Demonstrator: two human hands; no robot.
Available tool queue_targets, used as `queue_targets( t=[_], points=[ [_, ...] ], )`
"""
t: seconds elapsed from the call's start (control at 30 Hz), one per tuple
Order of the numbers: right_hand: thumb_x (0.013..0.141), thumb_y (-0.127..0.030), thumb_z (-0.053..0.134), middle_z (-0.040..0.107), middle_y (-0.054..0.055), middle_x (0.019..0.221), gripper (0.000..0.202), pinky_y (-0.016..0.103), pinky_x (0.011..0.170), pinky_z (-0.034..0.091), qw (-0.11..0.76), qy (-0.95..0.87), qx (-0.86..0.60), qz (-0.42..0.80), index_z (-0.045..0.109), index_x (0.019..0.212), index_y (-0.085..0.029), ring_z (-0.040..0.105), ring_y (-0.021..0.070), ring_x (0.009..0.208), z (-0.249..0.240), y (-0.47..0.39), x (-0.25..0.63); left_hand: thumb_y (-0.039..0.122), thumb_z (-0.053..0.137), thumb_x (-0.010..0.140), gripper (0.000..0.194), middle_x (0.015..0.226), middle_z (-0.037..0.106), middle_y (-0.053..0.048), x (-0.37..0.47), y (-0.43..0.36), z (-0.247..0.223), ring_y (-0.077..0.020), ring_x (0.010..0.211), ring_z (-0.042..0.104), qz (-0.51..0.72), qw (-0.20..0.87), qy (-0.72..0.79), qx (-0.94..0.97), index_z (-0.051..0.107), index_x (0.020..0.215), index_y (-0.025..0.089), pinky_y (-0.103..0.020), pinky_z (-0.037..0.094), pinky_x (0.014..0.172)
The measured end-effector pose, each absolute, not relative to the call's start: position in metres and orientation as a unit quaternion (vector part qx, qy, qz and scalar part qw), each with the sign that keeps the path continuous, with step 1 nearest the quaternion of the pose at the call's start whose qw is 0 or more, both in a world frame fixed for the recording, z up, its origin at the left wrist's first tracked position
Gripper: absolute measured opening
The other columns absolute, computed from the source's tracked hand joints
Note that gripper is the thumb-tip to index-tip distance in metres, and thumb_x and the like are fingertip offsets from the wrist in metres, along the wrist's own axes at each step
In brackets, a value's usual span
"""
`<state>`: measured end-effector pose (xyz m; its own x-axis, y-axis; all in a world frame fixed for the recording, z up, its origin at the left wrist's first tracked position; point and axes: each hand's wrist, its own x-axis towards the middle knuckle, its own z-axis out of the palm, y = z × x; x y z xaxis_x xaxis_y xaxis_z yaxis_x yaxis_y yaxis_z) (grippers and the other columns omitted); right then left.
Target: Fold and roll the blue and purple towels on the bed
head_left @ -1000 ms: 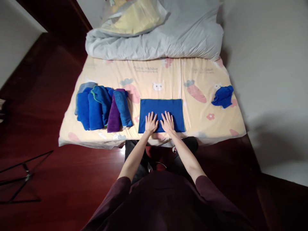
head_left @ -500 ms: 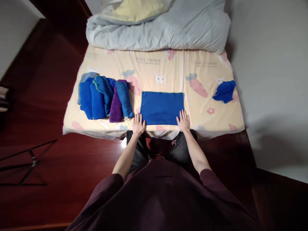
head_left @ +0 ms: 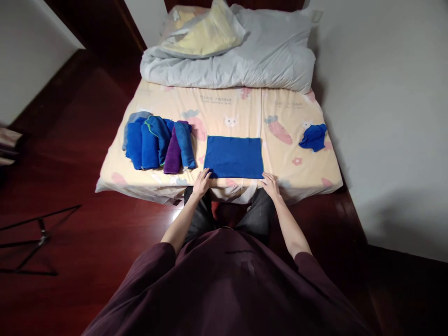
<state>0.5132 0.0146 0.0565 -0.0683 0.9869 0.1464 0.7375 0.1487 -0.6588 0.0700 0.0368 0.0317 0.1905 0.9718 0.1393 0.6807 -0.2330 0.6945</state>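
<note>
A blue towel (head_left: 233, 157) lies flat in a rectangle near the front edge of the bed, with thin green edging on its sides. My left hand (head_left: 201, 183) is at its near left corner, fingers bent and closed on the edge. At the near right corner, my right hand (head_left: 271, 185) has its thumb and fingers drawn together on the towel. To the left, several rolled blue towels (head_left: 150, 147) lie side by side, along with a purple rolled towel (head_left: 173, 154). A crumpled blue cloth (head_left: 313, 137) rests at the right of the bed.
The bed has a cream patterned sheet (head_left: 241, 107). A grey quilt (head_left: 273, 51) and a yellow pillow (head_left: 213, 35) in a clear cover are at the back. A black metal stand (head_left: 42, 233) is on the dark red floor at left; a wall (head_left: 392, 116) borders the right.
My hands have gone from lying flat with spread fingers to gripping the towel's near corners. The view has tilted up, showing more of the bed's far end.
</note>
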Motion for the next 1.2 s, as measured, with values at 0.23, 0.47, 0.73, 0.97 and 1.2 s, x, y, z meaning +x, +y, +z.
queue_targets(
  t=[0.23, 0.47, 0.73, 0.97, 1.2],
  points=[
    [0.086, -0.010, 0.058, 0.073, 0.010, 0.140, 0.050, 0.050, 0.129, 0.044, 0.284, -0.706, -0.606, 0.233, 0.077, 0.131, -0.019, 0.062, 0.0262, 0.141, 0.057, 0.029, 0.501, 0.013, 0.053, 0.080, 0.054, 0.150, 0.065, -0.015, 0.082, 0.058, 0.031, -0.0303, 0.149, 0.053, 0.261, 0.254, 0.567, 0.739, 0.072, 0.129, 0.023, -0.057, 0.033, 0.132],
    [0.077, -0.003, 0.052, 0.076, 0.010, 0.133, 0.060, 0.048, 0.126, 0.048, 0.269, -0.700, -0.616, 0.242, 0.079, 0.128, -0.018, 0.066, 0.0260, 0.133, 0.048, 0.048, 0.498, 0.009, 0.052, 0.077, 0.037, 0.135, 0.073, -0.014, 0.072, 0.065, 0.027, -0.0294, 0.135, 0.063, 0.331, 0.284, 0.595, 0.675, 0.076, 0.105, 0.016, -0.050, 0.044, 0.125],
    [0.080, -0.003, 0.050, 0.080, 0.010, 0.118, 0.047, 0.046, 0.119, 0.053, 0.294, -0.674, -0.630, 0.249, 0.083, 0.110, -0.020, 0.071, 0.0262, 0.120, 0.049, 0.060, 0.502, 0.006, 0.052, 0.077, 0.039, 0.119, 0.078, -0.011, 0.066, 0.076, 0.027, -0.0266, 0.120, 0.070, 0.352, 0.304, 0.630, 0.622, 0.076, 0.107, 0.015, -0.045, 0.050, 0.119],
    [0.082, -0.006, 0.050, 0.079, 0.011, 0.113, 0.039, 0.040, 0.111, 0.054, 0.331, -0.655, -0.632, 0.248, 0.080, 0.103, -0.019, 0.072, 0.0248, 0.113, 0.052, 0.045, 0.502, 0.013, 0.053, 0.075, 0.038, 0.115, 0.079, -0.011, 0.054, 0.068, 0.029, -0.0281, 0.113, 0.071, 0.352, 0.296, 0.626, 0.629, 0.077, 0.105, 0.015, -0.044, 0.054, 0.110],
    [0.078, -0.022, 0.059, 0.081, 0.011, 0.105, 0.027, 0.040, 0.092, 0.061, 0.414, -0.563, -0.637, 0.325, 0.078, 0.096, -0.018, 0.075, 0.0267, 0.100, 0.049, 0.035, 0.501, 0.027, 0.060, 0.078, 0.036, 0.113, 0.078, -0.013, 0.049, 0.051, 0.025, -0.0286, 0.105, 0.072, 0.415, 0.346, 0.618, 0.571, 0.075, 0.109, 0.016, -0.039, 0.059, 0.088]
  ],
)
